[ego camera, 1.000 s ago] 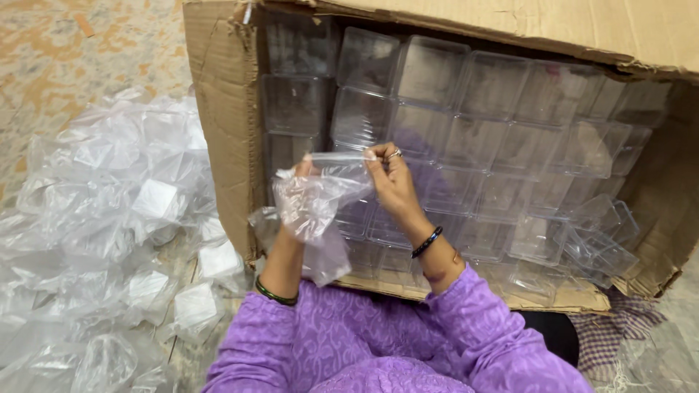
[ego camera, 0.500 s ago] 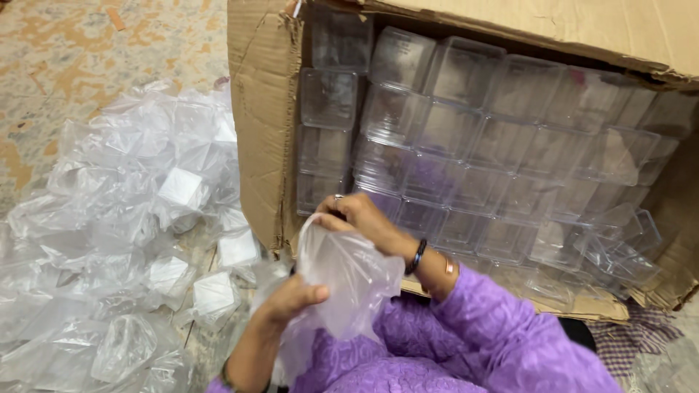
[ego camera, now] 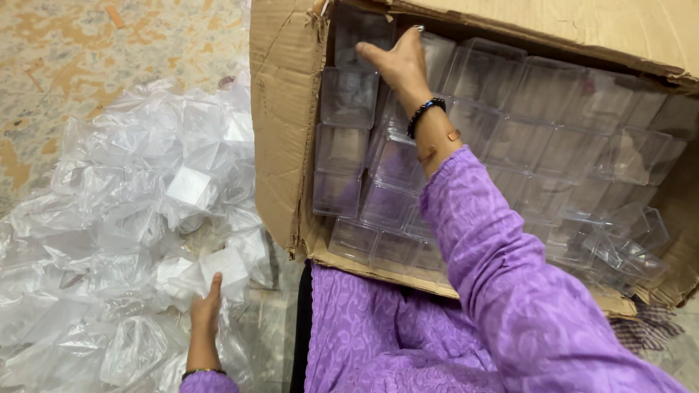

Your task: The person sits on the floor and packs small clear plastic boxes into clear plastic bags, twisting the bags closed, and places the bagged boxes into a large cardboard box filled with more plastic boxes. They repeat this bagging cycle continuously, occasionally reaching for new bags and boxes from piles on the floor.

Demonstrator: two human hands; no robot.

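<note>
My right hand (ego camera: 397, 62), in a purple sleeve with a dark bead bracelet, reaches into a large cardboard box (ego camera: 280, 145) lying on its side. Its fingers rest on a clear plastic container (ego camera: 362, 33) at the top left of the stacked rows; whether they grip it I cannot tell. My left hand (ego camera: 206, 309) lies low at the left on a bagged clear container (ego camera: 218, 269) at the edge of a heap of bagged containers (ego camera: 124, 218). The fingers lie flat against the bag.
The box holds several rows of clear square containers (ego camera: 553, 138), some loose and tilted at the lower right (ego camera: 619, 247). Patterned stone floor (ego camera: 87, 58) shows at the upper left. My purple clothing (ego camera: 378, 327) fills the bottom centre.
Both hands held a plastic bag around a container in front of the box. Now the left hand has set it down on the heap and the right hand has gone up into the box.
</note>
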